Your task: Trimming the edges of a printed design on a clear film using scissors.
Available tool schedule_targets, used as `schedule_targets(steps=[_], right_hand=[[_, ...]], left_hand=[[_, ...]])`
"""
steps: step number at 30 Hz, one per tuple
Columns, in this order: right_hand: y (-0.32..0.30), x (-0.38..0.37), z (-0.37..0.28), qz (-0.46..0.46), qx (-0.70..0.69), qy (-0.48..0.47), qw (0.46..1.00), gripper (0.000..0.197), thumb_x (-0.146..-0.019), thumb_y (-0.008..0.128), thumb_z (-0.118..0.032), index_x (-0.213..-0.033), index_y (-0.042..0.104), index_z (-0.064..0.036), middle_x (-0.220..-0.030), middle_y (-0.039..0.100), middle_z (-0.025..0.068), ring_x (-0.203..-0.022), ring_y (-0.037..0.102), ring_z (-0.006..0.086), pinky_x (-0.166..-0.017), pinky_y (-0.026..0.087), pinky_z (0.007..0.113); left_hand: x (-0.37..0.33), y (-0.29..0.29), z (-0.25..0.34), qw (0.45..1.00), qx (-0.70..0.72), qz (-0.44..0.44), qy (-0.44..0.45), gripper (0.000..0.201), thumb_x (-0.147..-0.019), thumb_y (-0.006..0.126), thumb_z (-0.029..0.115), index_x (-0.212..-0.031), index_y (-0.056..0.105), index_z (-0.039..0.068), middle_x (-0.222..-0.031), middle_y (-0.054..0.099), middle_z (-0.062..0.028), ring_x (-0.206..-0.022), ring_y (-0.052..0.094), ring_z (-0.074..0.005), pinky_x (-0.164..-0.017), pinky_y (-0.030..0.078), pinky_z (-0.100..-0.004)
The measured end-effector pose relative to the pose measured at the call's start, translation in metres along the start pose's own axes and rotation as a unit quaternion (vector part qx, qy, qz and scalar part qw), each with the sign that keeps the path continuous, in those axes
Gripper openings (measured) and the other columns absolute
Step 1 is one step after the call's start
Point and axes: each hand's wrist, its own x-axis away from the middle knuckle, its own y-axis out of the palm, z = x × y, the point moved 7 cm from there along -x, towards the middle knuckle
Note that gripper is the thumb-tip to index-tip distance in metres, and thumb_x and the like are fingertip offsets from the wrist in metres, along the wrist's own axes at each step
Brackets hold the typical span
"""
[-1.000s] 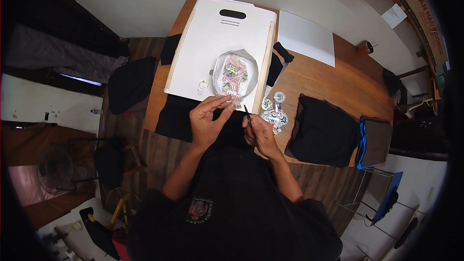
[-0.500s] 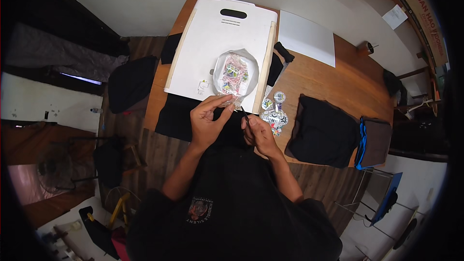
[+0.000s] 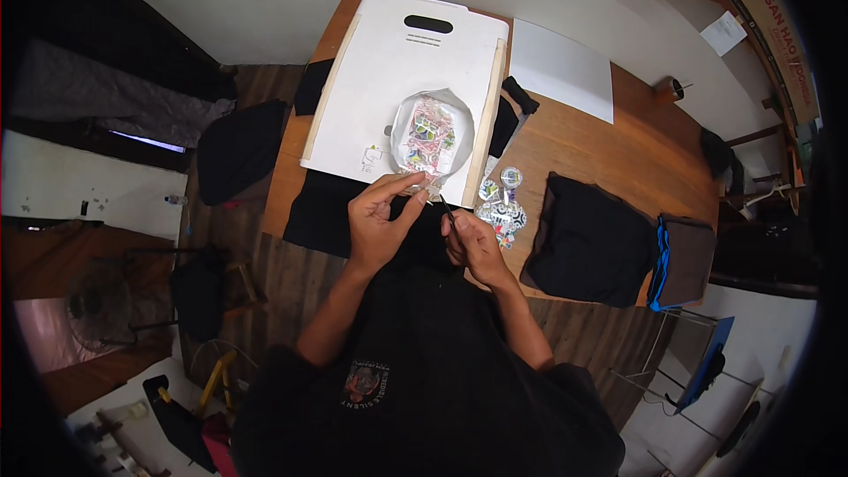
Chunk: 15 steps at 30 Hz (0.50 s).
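Note:
My left hand (image 3: 375, 223) pinches a small, clear-looking piece with printed marks (image 3: 430, 187) between thumb and fingers, beside the near rim of a round whitish container (image 3: 397, 140). Patterned printed pieces (image 3: 427, 128) in red, green and white lie inside that container. My right hand (image 3: 479, 246) is closed around a slim dark tool (image 3: 447, 208), its tip close to the left fingertips. Fingers hide most of the tool, so its kind cannot be made out. Beneath the container lies a white board (image 3: 353, 102) with wooden side strips and an oval slot.
Right of the board, printed stickers or scraps (image 3: 503, 212) lie on the wooden table (image 3: 565, 155). Farther right is folded black cloth (image 3: 590, 243) beside a brown and blue stack (image 3: 685, 256). A white sheet (image 3: 562, 66) and an orange-brown cup (image 3: 668, 90) are at the back.
Both hands keep almost the same pose at the container's near rim. The view has shifted very slightly; nothing is visibly taken up or let go.

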Motion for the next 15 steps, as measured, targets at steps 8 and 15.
schedule_targets(steps=[8,15], right_hand=[[0.0039,-0.0017,-0.0064,-0.001,0.006,0.004,1.0,0.037,-0.104,0.04,-0.037,-0.095,0.051,-0.0031,-0.058,0.034,-0.0041,-0.045,0.029,0.0046,-0.044,0.026,0.021],[0.0023,-0.0019,-0.0066,-0.003,0.015,-0.004,1.0,0.036,-0.104,0.04,-0.037,-0.095,0.052,-0.0035,-0.058,0.034,-0.0046,-0.046,0.029,0.0043,-0.044,0.026,0.021]], left_hand=[[0.0,-0.001,-0.0016,1.0,0.002,0.002,-0.001,0.03,-0.084,0.066,-0.01,-0.113,0.065,-0.008,-0.104,0.066,-0.0144,-0.093,0.064,-0.0141,-0.083,0.05,-0.0229],[-0.0002,0.0007,0.0011,1.0,0.001,-0.002,0.0,0.03,-0.084,0.066,-0.011,-0.113,0.065,-0.008,-0.106,0.066,-0.0145,-0.094,0.064,-0.014,-0.083,0.05,-0.0231]])
